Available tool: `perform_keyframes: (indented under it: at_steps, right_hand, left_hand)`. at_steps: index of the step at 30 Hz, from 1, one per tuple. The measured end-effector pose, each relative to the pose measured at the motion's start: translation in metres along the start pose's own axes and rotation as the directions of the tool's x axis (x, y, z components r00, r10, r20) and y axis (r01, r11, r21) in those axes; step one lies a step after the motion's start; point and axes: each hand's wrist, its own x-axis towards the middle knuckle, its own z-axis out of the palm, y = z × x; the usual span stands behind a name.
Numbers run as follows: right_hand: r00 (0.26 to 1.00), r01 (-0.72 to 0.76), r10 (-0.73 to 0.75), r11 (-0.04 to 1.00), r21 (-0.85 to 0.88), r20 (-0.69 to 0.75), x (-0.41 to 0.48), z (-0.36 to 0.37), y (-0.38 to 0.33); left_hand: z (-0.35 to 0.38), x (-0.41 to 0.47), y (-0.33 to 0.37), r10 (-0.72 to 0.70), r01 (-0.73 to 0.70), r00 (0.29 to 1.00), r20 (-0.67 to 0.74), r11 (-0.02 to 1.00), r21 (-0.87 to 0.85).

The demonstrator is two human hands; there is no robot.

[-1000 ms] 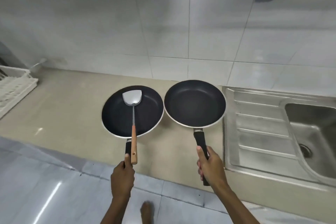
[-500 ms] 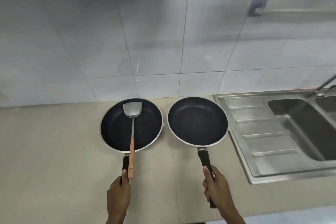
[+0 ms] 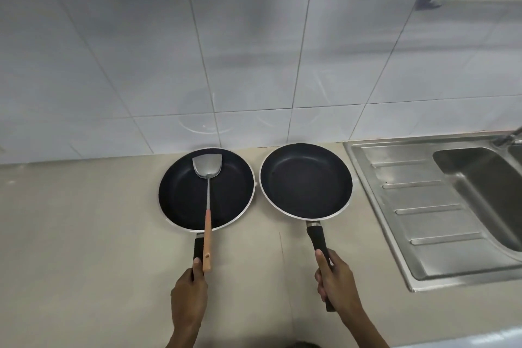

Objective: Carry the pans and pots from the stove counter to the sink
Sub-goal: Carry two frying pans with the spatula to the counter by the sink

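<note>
Both pans had travelled along the counter (image 3: 84, 234) toward the sink (image 3: 480, 178); left hand (image 3: 187, 295) and right hand (image 3: 337, 282) each clenched a pan handle.

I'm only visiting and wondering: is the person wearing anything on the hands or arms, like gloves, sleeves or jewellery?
No. The left hand and right hand are both bare, without gloves, and no rings, watch or bracelets show. The forearms are uncovered down to the bottom edge of the picture, so no sleeve is in view. Anything worn higher up lies outside the frame.

Both hands, left (image 3: 188, 292) and right (image 3: 337, 278), reach forward (fingers curled closed).
</note>
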Motion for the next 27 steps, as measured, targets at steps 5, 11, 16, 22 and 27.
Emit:
perform_keyframes:
  at_steps: [5,11,16,22,27]
  right_hand:
    - [1.0,-0.005,0.005,1.0,-0.01,0.004,0.011,0.011,-0.001]
    - [1.0,-0.004,0.005,1.0,-0.013,0.005,0.025,0.018,0.001]
    - [1.0,-0.001,0.001,1.0,0.004,-0.009,0.03,0.024,0.002]
    - [1.0,0.0,0.0,1.0,-0.002,-0.016,0.033,0.026,0.002]
    - [1.0,0.023,-0.023,1.0,-0.017,-0.006,0.037,0.024,0.0]
  left_hand:
    - [0.002,0.01,0.002,-0.012,0.012,1.0,-0.009,1.0,0.017]
    - [0.006,0.019,-0.001,-0.005,0.005,1.0,-0.014,1.0,0.023]
    - [0.006,0.029,0.001,-0.009,0.009,1.0,-0.003,0.999,0.033]
    - [0.007,0.039,0.007,-0.036,0.036,0.999,0.035,0.999,-0.02]
    - [0.004,0.041,0.007,-0.035,0.042,0.996,0.088,0.996,-0.073]
